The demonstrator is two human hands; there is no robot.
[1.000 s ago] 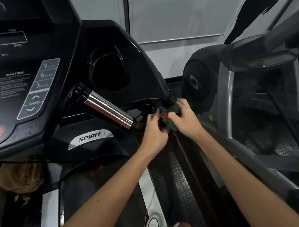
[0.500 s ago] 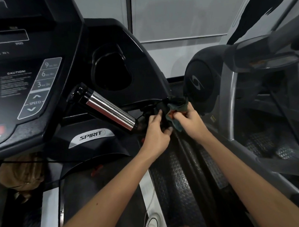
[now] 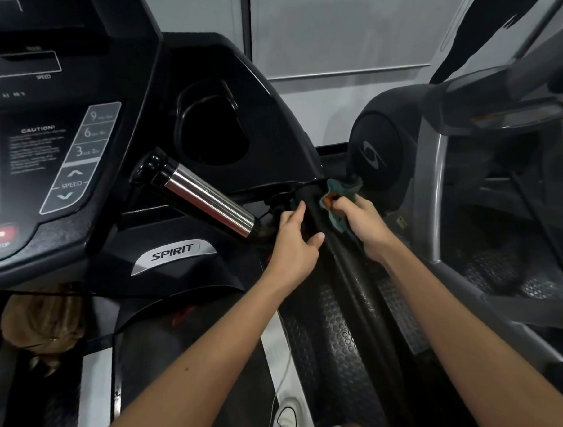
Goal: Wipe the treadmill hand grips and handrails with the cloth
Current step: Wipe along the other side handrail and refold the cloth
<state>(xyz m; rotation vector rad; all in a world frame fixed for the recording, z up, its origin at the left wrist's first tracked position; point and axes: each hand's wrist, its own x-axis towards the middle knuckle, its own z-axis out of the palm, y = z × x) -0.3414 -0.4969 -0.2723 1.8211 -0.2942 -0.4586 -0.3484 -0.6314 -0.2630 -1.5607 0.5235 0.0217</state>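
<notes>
We look across a gym with a pale wall (image 3: 346,26) at the far side and dark machines in front of it. At the left stands the treadmill console (image 3: 132,74), with its speed keys (image 3: 77,157), a red stop button (image 3: 2,235) and a silver SPIRIT badge (image 3: 172,252) below. A deep cup holder (image 3: 212,129) is sunk into the console's right wing. Just under it the chrome hand grip (image 3: 208,200) slants from far left to near right.

To the right of that grip we see the black handrail (image 3: 350,275), which runs from the console toward us. The left hand (image 3: 294,245) clasps the far part of this handrail, with the thumb over its top and the fingers (image 3: 301,211) down its left side. The right hand (image 3: 364,229) is closed around the cloth (image 3: 340,191), a bunched teal rag with an orange patch. The cloth lies against the right side of the handrail's far end, just where the rail meets the console. The two hands are near each other, with the rail between them.

Further right we see a neighbouring machine (image 3: 377,151) with a grey frame. Near the bottom edge a white shoe (image 3: 286,419) stands on the treadmill deck (image 3: 337,340).
</notes>
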